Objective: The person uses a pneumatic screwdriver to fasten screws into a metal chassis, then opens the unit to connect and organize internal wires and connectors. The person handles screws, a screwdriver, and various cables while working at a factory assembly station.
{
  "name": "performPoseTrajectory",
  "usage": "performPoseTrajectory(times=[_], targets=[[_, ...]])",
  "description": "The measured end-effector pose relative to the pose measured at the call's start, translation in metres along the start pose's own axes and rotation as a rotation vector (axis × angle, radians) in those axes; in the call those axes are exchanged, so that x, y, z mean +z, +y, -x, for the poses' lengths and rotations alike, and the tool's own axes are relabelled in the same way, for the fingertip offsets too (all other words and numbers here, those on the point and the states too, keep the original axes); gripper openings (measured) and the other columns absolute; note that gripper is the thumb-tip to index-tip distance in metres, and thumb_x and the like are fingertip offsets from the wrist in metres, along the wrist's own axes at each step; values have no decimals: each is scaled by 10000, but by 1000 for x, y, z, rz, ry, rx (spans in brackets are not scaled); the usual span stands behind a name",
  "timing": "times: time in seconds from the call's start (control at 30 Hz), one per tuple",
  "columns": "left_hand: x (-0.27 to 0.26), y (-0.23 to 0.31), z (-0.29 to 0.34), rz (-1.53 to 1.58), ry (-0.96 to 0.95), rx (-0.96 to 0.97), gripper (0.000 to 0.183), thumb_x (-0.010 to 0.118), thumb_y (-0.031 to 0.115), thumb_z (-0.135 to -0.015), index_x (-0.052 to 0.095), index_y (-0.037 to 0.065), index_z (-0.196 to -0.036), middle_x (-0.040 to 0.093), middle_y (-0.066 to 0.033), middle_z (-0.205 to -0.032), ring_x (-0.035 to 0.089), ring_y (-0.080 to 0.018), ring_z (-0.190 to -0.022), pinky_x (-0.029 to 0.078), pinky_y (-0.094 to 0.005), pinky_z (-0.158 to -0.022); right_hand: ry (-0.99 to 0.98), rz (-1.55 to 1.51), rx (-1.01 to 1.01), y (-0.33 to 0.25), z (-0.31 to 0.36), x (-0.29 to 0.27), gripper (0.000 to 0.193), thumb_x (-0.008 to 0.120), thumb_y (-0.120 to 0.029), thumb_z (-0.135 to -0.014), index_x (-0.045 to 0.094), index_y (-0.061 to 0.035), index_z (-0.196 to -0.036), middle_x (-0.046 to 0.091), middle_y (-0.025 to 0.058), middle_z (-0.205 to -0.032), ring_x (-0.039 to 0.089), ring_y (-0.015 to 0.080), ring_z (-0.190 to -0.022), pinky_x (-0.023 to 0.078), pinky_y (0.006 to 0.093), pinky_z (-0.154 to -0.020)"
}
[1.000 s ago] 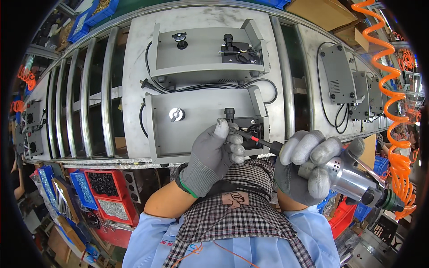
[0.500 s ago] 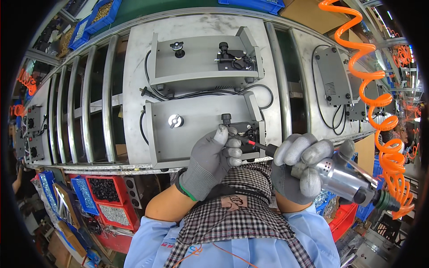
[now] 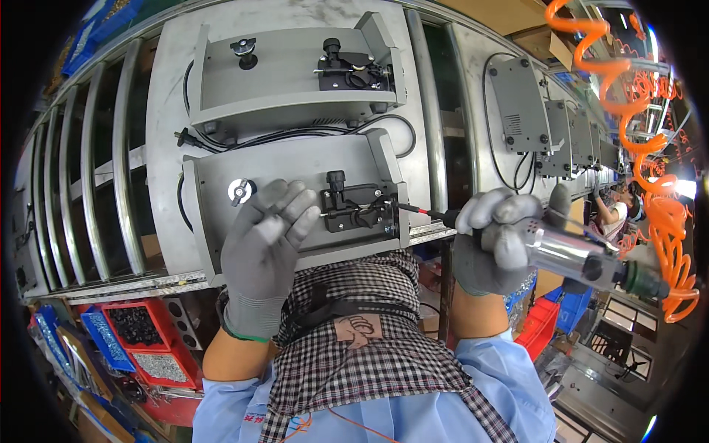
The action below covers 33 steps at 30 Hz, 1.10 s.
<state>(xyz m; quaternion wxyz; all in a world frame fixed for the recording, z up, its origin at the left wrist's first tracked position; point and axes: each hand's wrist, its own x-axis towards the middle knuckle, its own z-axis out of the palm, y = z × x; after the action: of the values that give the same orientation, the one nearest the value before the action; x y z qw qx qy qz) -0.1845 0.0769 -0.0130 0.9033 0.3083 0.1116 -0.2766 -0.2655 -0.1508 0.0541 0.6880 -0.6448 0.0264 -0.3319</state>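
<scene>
My right hand, in a grey glove, is wrapped round a silver air screwdriver. Its long bit, with a red band, points left and meets the right end wall of the nearer grey metal housing, beside a black roller mechanism. I cannot tell whether the tip sits in a screw. Over the housing's floor, my gloved left hand has its fingers stretched out, with nothing seen in them. Just beyond its fingertips stands a spool holder with a white disc.
A second grey housing lies behind, with a black cable between the two. Metal rollers run along the left. Several grey units stand at the right, near a coiled orange hose. Red bins of small parts sit lower left.
My left hand has left the bit and the black mechanism, moved left and spread its fingers. The screwdriver bit now reaches the end wall from the right. The whole view has shifted.
</scene>
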Motion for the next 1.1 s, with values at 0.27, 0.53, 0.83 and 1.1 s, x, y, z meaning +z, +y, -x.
performPoseTrajectory(times=[0.27,0.53,0.83,1.1], targets=[[16,5,6,-97,38,-26,391,357,28,-960,389,-92,-1331,486,-293,-1319,557,-338,-1197,557,-374,-943,-80,9,-139,13,-1,9,721,613,-80,-839,277,-135,-1475,576,99,-1003,563,223,-759,489,336,-520],[9,2,8,-74,22,-57,359,471,144,-997,449,-30,-1310,596,-255,-1192,652,-285,-1053,611,-354,-827,-31,-12,-78,8,3,2,697,604,-105,-829,310,-140,-1460,564,86,-968,558,216,-743,487,327,-564],[10,-1,10,-51,49,-37,320,648,250,-914,563,84,-1174,654,-94,-880,645,-184,-682,560,-321,-544,-18,48,-99,10,-1,16,766,675,-121,-807,294,-155,-1471,564,93,-961,563,220,-737,494,326,-552],[-3,-7,10,51,-51,19,331,728,196,-849,549,0,-1046,654,-157,-853,674,-225,-664,604,-346,-550,29,82,-50,-1,-1,25,314,719,-136,-776,532,-26,-1003,558,117,-838,553,233,-694,506,336,-544]])
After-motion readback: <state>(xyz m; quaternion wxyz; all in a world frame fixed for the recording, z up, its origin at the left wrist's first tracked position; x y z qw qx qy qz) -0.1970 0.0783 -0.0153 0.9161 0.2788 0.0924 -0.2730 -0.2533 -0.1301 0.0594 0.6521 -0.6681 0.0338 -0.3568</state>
